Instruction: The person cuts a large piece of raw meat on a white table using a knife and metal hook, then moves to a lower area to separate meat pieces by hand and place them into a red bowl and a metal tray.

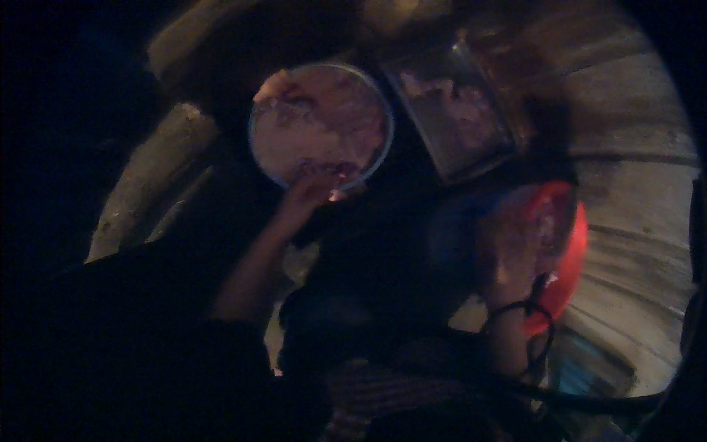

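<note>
Scene: very dark, wide fisheye view looking down; much detail is lost in shadow.

Item 1. Pale log-like pieces point(155, 177), far left, lying slanted on the ground, well apart from both hands.

Item 2. Round bowl point(321, 125), upper centre-left, with a thin bluish rim, holding a pale pinkish, lumpy content that cannot be identified. It sits just left of the rectangular tray, their edges nearly touching.

Item 3. Left hand point(313, 190), forearm rising from the lower left, placed at the near rim of the round bowl. Its fingers point(328, 177) are bunched together at the rim, touching the content or the rim; what they pinch, if anything, cannot be told.

Item 4. Rectangular tray point(456, 114), upper centre, metallic, tilted in the view, holding similar pinkish lumps.

Item 5. Right hand point(508, 250), centre-right, blurred, with a dark cord looped at the wrist. It lies over the red basin; whether its fingers are spread or closed cannot be told.

Item 6. Red basin point(571, 250), right, round, partly hidden behind the right hand.

Item 7. Pale ridged surface point(633, 184), far right, curving along the rim of the view.
</note>
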Motion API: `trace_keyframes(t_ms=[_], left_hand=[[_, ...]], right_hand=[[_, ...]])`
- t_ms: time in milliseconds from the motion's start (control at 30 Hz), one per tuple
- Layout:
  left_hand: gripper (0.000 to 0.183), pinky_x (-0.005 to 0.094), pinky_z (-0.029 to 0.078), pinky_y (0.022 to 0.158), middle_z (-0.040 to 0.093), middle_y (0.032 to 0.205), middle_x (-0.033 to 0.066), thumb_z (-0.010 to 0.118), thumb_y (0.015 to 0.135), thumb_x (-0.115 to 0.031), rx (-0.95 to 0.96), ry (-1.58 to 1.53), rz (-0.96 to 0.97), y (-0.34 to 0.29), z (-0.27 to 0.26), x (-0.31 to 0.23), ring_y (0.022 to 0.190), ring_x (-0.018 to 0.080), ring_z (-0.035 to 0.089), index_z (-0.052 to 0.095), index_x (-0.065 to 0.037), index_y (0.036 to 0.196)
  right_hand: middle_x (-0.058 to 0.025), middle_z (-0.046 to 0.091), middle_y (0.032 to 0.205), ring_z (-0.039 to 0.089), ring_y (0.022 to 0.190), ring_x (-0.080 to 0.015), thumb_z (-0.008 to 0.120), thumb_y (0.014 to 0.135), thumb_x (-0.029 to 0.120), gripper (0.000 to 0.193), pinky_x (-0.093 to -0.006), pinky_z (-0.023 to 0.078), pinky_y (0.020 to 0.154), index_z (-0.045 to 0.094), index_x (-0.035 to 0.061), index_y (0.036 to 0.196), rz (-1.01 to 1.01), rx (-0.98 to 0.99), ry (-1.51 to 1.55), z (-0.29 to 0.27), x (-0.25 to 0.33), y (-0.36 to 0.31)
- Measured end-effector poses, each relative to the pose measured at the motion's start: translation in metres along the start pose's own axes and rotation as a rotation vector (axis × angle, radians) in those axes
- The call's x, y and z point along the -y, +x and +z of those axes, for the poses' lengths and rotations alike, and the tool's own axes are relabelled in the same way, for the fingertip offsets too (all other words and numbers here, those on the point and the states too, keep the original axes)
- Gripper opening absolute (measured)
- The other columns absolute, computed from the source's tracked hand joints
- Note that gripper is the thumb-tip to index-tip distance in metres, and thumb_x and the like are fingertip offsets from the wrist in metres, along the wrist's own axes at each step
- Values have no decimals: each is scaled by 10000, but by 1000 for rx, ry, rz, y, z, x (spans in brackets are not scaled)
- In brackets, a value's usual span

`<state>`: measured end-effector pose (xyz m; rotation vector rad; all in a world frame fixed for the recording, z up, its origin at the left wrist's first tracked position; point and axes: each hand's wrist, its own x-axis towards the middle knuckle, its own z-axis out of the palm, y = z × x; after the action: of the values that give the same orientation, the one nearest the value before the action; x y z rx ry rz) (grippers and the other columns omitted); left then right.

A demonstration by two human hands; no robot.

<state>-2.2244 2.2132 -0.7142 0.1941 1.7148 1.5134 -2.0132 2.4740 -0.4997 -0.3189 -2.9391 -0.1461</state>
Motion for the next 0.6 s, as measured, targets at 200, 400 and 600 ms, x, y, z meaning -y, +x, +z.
trace_keyframes(t_ms=[200,400,600], left_hand=[[205,345,497,854,649,1076,118,620,882,-143,-279,519,308,25,-22,8,966,236,629,640,-42,1059],[266,458,453,933,627,1122,158,629,824,-177,-546,835,717,95,-27,-20,1050,340,591,642,-59,1062],[251,449,498,826,655,1099,162,564,870,-240,-171,1225,201,143,-13,-54,977,311,641,673,-72,1020]], right_hand=[[-99,647,1128,537,1158,-297,620,793,176,293,-492,259,1120,651,121,1079,32,177,-165,15,-6,-7],[-121,652,1087,556,1115,-308,639,784,184,288,-508,254,1128,656,99,1059,124,205,-48,15,-8,-5],[-144,660,1024,576,1054,-332,645,781,187,268,-510,265,1127,658,94,1032,157,220,-65,16,-7,0]])
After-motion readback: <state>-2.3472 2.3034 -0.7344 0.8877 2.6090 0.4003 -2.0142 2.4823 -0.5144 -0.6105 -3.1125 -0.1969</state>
